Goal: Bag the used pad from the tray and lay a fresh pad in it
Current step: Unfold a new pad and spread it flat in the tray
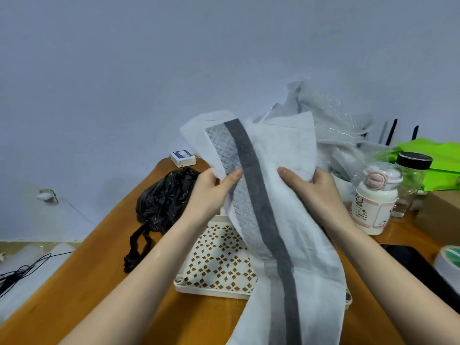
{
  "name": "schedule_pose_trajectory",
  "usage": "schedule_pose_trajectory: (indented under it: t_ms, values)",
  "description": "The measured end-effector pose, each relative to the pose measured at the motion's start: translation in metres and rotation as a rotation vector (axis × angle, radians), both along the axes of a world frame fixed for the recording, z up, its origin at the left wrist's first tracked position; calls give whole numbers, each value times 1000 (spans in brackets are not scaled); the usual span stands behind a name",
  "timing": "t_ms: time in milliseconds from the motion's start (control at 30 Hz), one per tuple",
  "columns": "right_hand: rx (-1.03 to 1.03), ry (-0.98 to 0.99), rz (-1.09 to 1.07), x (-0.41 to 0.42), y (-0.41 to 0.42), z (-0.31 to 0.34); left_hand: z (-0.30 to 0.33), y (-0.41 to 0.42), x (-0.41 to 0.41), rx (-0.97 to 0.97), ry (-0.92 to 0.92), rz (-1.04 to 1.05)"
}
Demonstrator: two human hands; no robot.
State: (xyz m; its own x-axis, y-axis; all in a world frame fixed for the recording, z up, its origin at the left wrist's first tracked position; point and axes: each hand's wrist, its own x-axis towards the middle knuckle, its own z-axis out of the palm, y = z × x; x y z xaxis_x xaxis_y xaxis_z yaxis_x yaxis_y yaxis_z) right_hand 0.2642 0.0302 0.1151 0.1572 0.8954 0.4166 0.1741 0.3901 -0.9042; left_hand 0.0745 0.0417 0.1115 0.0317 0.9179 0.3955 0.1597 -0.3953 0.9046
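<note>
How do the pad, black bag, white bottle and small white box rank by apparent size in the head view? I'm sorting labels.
1. Pad, though held nearest the camera.
2. Black bag.
3. White bottle.
4. Small white box, farthest away.

It looked like a room in a home, used as a casual work corner. A brown wooden table [74, 282] stood against a plain bluish wall [149, 58], crowded with a cartoon-printed bottle [373, 202], a glass jar [412, 180], bubble wrap [331, 125] and a green bag [438, 155]. Cables [22, 272] trailed over the floor below a wall socket [47, 195].
</note>
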Motion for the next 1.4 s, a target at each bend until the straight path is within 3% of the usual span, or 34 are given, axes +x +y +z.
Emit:
schedule_pose_trajectory:
  t_ms: [333,433,567,700,800,967,1100,1300,1400]
  values:
    - [-66,-133,-122,34,2,2,-4,28,-52,15,235,429]
    - [-88,-93,-100,39,5,-3,-1,23,-53,47,286,506]
    - [-123,10,6,42,6,-12,1,5,-43,166,352,466]
    - [-101,46,32,38,3,-16,2,-5,-29,312,588,372]
    - [-67,57,54,31,-2,-14,3,-9,-11,306,715,347]
    - [14,72,76,18,-8,-4,1,-8,19,146,596,174]
    - [43,85,185,11,-8,-1,4,-7,35,38,609,85]
    - [46,81,255,5,-10,1,3,-8,41,5,362,-6]
    - [-55,74,279,7,-4,-2,-3,-4,38,15,354,-44]
